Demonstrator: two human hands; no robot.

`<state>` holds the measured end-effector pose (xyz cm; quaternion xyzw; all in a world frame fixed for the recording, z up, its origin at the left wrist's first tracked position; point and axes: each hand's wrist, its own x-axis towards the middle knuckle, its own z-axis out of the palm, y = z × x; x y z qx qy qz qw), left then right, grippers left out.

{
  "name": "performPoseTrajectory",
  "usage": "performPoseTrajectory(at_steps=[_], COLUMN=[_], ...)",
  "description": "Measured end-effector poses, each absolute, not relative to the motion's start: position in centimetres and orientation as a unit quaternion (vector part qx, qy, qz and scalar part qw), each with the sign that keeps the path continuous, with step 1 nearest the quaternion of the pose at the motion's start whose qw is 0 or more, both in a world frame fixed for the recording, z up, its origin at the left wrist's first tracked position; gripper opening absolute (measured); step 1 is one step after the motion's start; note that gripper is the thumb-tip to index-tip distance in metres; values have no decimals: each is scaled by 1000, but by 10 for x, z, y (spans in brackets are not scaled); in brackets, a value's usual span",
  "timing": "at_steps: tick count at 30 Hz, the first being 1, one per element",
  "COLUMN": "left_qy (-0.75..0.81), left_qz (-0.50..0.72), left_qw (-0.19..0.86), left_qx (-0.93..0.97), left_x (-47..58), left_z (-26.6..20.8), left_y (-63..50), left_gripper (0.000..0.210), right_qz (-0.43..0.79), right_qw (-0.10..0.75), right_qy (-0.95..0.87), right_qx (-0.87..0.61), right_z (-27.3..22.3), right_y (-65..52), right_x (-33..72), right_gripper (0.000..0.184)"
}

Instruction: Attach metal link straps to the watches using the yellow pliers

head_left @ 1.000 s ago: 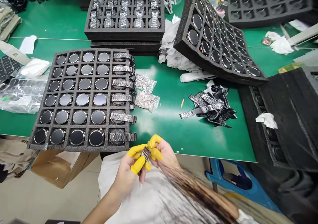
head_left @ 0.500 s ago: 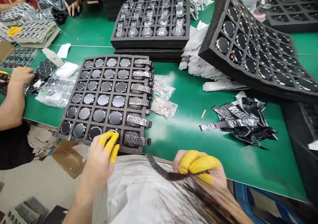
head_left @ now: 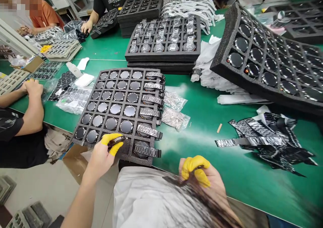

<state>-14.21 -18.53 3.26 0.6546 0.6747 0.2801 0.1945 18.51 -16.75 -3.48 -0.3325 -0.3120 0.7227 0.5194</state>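
In front of me lies a black foam tray (head_left: 118,112) with rows of round watch heads. Metal-link bands (head_left: 149,112) are on the watches in its right column and hang over that edge. My left hand (head_left: 106,152), with yellow finger cots, pinches a watch head (head_left: 116,141) edge-on, above the tray's front row. Closer to the table edge, my right hand (head_left: 202,174) is closed on a dark watch band (head_left: 174,181), partly hidden by loose hair and the fingers.
Bags of small metal pins (head_left: 175,117) lie right of the tray. Further right is a pile of black-wrapped bands (head_left: 257,138). A tilted foam tray of watch heads (head_left: 277,64) leans beyond it. More trays (head_left: 163,57) stand behind. A co-worker's arm (head_left: 32,103) is at the left.
My left hand has lifted the watch head and tilted it on edge. My right hand keeps the dark band, now less visible. The view has shifted, showing more of the far side.
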Motion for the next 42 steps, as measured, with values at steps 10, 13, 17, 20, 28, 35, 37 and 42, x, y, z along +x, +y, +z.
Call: performPoseTrajectory(at_steps=[10, 13, 17, 20, 28, 35, 37, 42], left_qy=[551, 512, 479, 457, 468, 480, 481, 461], left_qz=[453, 415, 324, 298, 262, 259, 261, 305], left_qw=[414, 499, 354, 249, 188, 187, 182, 171], left_qx=[565, 563, 735, 800, 823, 817, 817, 816], left_x=[-57, -45, -44, -46, -48, -47, -47, -48], left_z=[35, 26, 23, 27, 27, 28, 26, 24], left_y=[-172, -177, -177, -173, -172, -176, -177, -176], left_gripper=[12, 26, 55, 62, 63, 66, 69, 70], right_qz=[809, 831, 844, 843, 839, 826, 833, 833], right_qw=[426, 396, 355, 320, 287, 310, 316, 360], right_qy=[-284, -278, -284, -315, -338, -348, -330, -265], right_qx=[-289, -277, -283, -295, -314, -318, -313, -327], right_z=[-29, -19, -9, -5, -7, -7, -9, -22], right_y=[-173, -171, -168, -167, -164, -165, -168, -179], right_x=[144, 136, 133, 135, 139, 137, 135, 131], right_gripper=[44, 48, 51, 52, 52, 53, 53, 53])
